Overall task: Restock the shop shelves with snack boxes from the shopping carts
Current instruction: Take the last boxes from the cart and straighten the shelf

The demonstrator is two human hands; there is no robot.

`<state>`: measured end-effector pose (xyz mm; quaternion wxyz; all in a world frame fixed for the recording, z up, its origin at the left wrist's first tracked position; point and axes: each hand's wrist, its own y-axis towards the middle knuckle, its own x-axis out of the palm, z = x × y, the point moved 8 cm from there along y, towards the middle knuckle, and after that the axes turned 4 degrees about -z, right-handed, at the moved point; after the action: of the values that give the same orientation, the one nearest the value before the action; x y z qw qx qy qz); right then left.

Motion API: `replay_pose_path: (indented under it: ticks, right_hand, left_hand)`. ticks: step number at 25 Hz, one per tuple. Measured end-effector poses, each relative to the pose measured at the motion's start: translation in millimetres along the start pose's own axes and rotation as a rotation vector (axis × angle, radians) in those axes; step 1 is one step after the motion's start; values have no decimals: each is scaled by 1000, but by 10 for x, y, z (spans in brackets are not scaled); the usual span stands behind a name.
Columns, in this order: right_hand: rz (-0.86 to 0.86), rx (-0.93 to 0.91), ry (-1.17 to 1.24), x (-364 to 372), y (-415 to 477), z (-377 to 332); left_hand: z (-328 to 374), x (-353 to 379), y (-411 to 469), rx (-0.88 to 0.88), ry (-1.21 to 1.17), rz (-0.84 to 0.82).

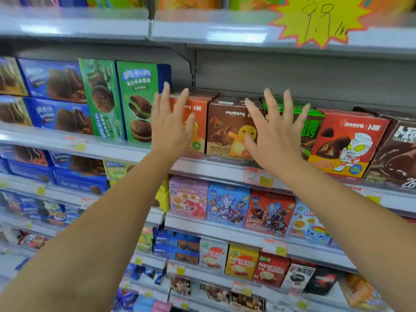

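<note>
Both my arms reach up to the middle shelf [220,170]. My left hand [172,122] is spread flat with straight fingers in front of an orange snack box [199,122]. My right hand [275,129] is spread the same way between a brown snack box [227,129] with a yellow duck on it and a green-topped dark box [313,129]. Neither hand holds anything. Whether the palms touch the boxes I cannot tell. No shopping cart is in view.
Green cookie boxes [137,100] stand left of my left hand, with blue boxes [54,95] further left. A red box [346,143] with a cartoon hero stands at the right. A yellow star price sign [319,19] hangs above. Lower shelves hold several colourful boxes [229,206].
</note>
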<state>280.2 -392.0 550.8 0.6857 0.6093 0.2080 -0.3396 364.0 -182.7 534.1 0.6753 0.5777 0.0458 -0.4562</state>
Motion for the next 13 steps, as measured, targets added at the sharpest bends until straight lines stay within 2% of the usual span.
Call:
replay_pose_path:
  ticks: [3, 5, 9, 13]
  right_hand:
    - [-101, 78, -28, 95, 90, 89]
    - [-134, 107, -28, 136, 100, 119]
    - [-122, 100, -30, 143, 111, 79]
    - [-125, 79, 4, 121, 93, 45]
  left_hand:
    - [-78, 94, 113, -62, 52, -87]
    - [-88, 97, 126, -74, 19, -87]
    - [-54, 72, 104, -59, -20, -59]
    - [-59, 54, 92, -84, 85, -63]
